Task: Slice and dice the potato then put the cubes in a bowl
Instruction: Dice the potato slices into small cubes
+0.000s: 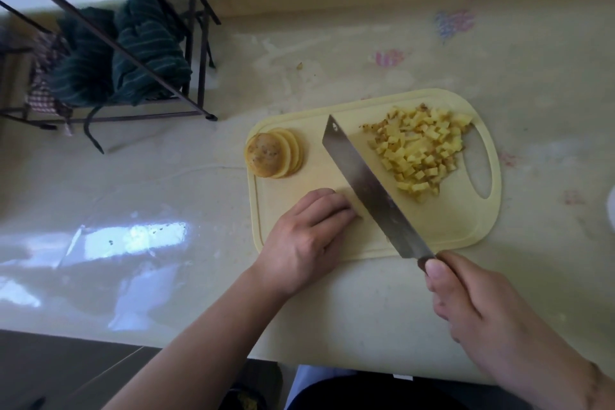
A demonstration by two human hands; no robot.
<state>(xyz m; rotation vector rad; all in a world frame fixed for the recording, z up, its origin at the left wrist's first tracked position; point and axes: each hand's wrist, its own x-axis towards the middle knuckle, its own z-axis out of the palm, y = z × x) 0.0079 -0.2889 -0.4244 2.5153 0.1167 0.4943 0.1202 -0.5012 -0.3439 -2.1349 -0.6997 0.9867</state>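
Observation:
A pale yellow cutting board (449, 230) lies on the counter. A fanned stack of round potato slices (273, 155) sits at its left end. A heap of diced potato cubes (422, 150) lies at its right end near the handle hole. My right hand (479, 303) grips the handle of a cleaver (369, 183), whose blade slants across the middle of the board. My left hand (309, 236) rests on the board left of the blade, its curled fingertips holding down pale potato pieces (354, 206) that are mostly hidden under them.
A dark metal rack (139, 53) with green striped cloths (133, 56) stands at the back left of the counter. A white object (611, 210) shows only at the right edge. The counter's front edge runs just below my forearms.

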